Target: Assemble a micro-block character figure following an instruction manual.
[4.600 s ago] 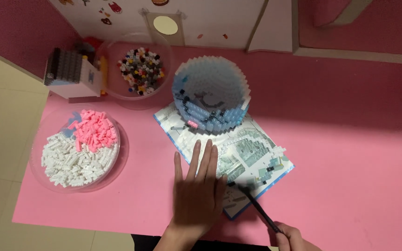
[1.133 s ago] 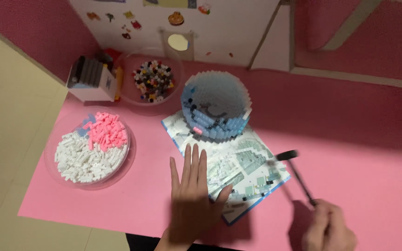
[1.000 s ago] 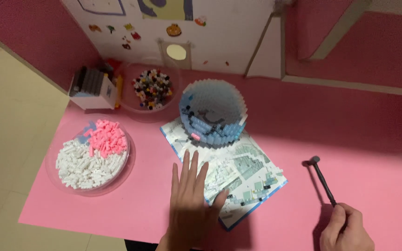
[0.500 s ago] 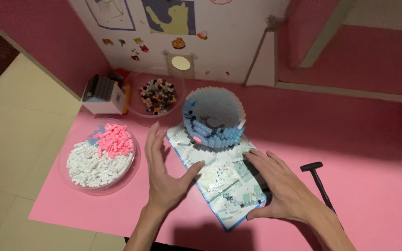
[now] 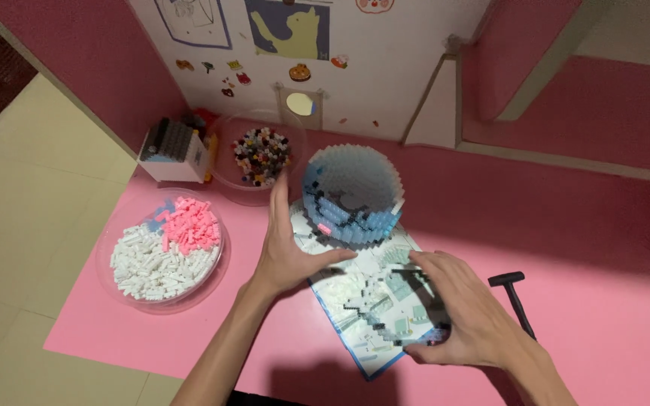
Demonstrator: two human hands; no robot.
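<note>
A round, hollow model of small pale blue bricks (image 5: 353, 195) stands on a printed instruction sheet (image 5: 370, 301) on the pink table. My left hand (image 5: 286, 248) is open, fingers raised beside the model's left side, thumb near its base. My right hand (image 5: 457, 308) is open too, spread just above the sheet's right part, in front of the model. Neither hand holds anything. A small black hammer-like tool (image 5: 515, 297) lies on the table right of my right hand.
A clear dish of white and pink bricks (image 5: 161, 252) sits at the left. Behind it are a clear bowl of dark mixed bricks (image 5: 261, 154) and a small white box (image 5: 173, 154). A white wall with stickers (image 5: 302, 68) stands at the back.
My right hand let go of the black tool, which now lies on the table, and moved left over the sheet. My left hand lifted off the sheet toward the blue model.
</note>
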